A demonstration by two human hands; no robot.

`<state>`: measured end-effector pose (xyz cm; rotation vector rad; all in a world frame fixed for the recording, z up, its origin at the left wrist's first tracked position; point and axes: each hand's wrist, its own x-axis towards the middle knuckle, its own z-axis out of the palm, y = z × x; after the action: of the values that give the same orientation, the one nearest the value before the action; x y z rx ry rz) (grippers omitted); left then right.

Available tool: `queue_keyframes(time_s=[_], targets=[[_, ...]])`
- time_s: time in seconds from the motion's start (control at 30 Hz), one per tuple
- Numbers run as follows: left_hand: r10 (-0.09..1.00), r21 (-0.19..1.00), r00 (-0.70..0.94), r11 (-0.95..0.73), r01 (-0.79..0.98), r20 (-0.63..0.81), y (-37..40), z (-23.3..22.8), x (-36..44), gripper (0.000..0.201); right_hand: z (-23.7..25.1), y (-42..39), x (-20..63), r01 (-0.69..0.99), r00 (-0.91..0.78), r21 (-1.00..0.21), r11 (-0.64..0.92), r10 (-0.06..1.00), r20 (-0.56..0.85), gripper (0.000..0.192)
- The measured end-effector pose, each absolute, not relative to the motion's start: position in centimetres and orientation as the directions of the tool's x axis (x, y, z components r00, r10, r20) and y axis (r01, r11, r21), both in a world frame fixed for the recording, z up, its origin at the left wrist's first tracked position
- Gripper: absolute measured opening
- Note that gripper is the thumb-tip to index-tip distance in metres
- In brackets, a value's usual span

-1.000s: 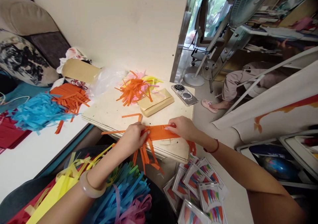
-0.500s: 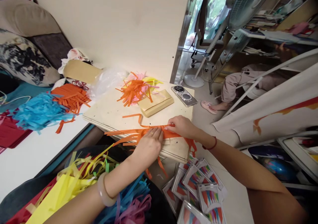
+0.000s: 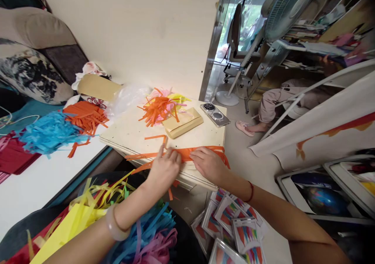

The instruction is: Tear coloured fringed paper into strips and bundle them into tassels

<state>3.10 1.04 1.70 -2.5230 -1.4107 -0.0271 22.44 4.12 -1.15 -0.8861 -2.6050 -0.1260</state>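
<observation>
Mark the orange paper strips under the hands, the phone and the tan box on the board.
orange paper strips [image 3: 202,151]: head view, flat band between the hands' far side.
phone [image 3: 215,115]: head view, middle of its back.
tan box [image 3: 183,123]: head view, top face.

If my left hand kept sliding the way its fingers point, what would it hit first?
Probably the loose orange strip just past the left hand, then the tan box further up the board; depth is hard to judge.
</observation>
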Motion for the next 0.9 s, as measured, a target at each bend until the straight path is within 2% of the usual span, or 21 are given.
queue_keyframes(time_s=[0.13, 0.17, 0.23, 0.3, 0.4, 0.47, 0.57, 0.67, 0.73, 0.8, 0.9], targets=[[0.927, -0.362, 0.368, -0.318, 0.876, 0.075, -0.3, 4.0, -1.6, 0.029, -1.2, 4.6, 22.8, 0.585, -0.735, -0.03, 0.811, 0.545, 0.402, 0.015], [0.928, -0.377, 0.365, -0.315, 0.871, 0.069, -0.6, 4.4, -2.1, 0.032, -1.1, 4.6, 22.8, 0.579, -0.737, -0.033, 0.814, 0.54, 0.406, 0.015], [0.883, -0.338, 0.463, -0.412, 0.846, 0.081, -0.8, 4.4, -1.5, 0.039, -1.1, 4.6, 22.8, 0.576, -0.732, -0.044, 0.816, 0.539, 0.416, 0.016], [0.783, -0.248, 0.605, -0.564, 0.788, 0.142, -0.6, 3.5, 0.8, 0.039, -1.0, 4.6, 22.7, 0.584, -0.715, -0.064, 0.809, 0.55, 0.431, 0.016], [0.721, -0.208, 0.64, -0.605, 0.769, 0.266, 0.1, 1.5, 4.7, 0.036, -0.9, 4.5, 22.5, 0.588, -0.701, -0.083, 0.805, 0.558, 0.445, 0.017], [0.718, -0.203, 0.629, -0.597, 0.776, 0.297, 0.6, 0.7, 5.3, 0.032, -0.9, 4.4, 22.4, 0.581, -0.694, -0.093, 0.809, 0.552, 0.462, 0.017], [0.763, -0.166, 0.598, -0.575, 0.801, 0.246, 1.1, 1.1, 2.4, 0.022, -1.1, 4.4, 22.7, 0.571, -0.674, -0.108, 0.814, 0.539, 0.505, 0.018], [0.86, -0.186, 0.484, -0.455, 0.871, 0.162, 1.3, 2.8, -1.9, 0.018, -1.3, 4.4, 22.9, 0.562, -0.672, -0.111, 0.82, 0.531, 0.516, 0.019], [0.896, -0.214, 0.397, -0.355, 0.91, 0.199, 1.2, 3.7, -3.0, 0.022, -1.3, 4.3, 23.0, 0.56, -0.673, -0.122, 0.82, 0.536, 0.51, 0.019], [0.854, -0.176, 0.445, -0.41, 0.895, 0.269, 1.1, 3.7, -2.1, 0.03, -1.3, 4.3, 23.0, 0.562, -0.666, -0.139, 0.815, 0.546, 0.507, 0.02], [0.728, -0.072, 0.633, -0.639, 0.766, 0.263, 1.1, 2.6, 0.7, 0.036, -1.2, 4.3, 22.9, 0.57, -0.655, -0.157, 0.807, 0.561, 0.505, 0.024]])
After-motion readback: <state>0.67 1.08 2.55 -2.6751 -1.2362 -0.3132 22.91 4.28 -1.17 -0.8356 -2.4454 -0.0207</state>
